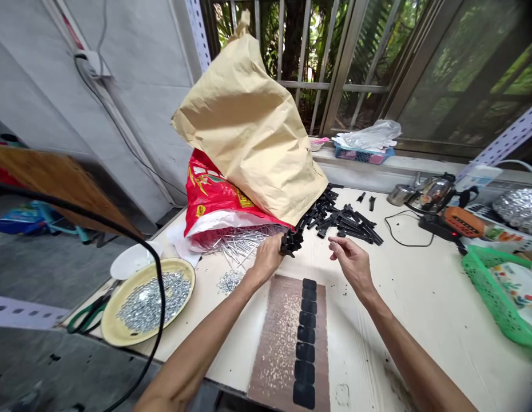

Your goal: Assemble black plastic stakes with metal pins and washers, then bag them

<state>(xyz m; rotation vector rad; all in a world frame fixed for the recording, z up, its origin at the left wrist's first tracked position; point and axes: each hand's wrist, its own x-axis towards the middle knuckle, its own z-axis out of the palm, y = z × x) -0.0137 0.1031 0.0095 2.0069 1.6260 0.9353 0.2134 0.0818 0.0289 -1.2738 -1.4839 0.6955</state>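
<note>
My left hand (266, 261) is closed around a bundle of black plastic strips (292, 242), their ends facing the right. Across a short gap is my right hand (354, 264), its fingers bent a little and apart, with nothing visible in them. Just beyond it lies a loose pile of black plastic strips (349, 223). Below both hands a brown board (277, 343) carries a column of several black rounded-square pads (306, 335) and many pale specks. Silvery metal rods (240, 245) spill from a red bag (214, 191) behind my left hand.
A large tan paper sack (253, 114) leans over the red bag. At left are a yellow plate (184, 286) of small metal parts, green-handled scissors (83, 316) and a black cable (158, 274). A green basket (484, 286) and an orange device (463, 222) stand at right.
</note>
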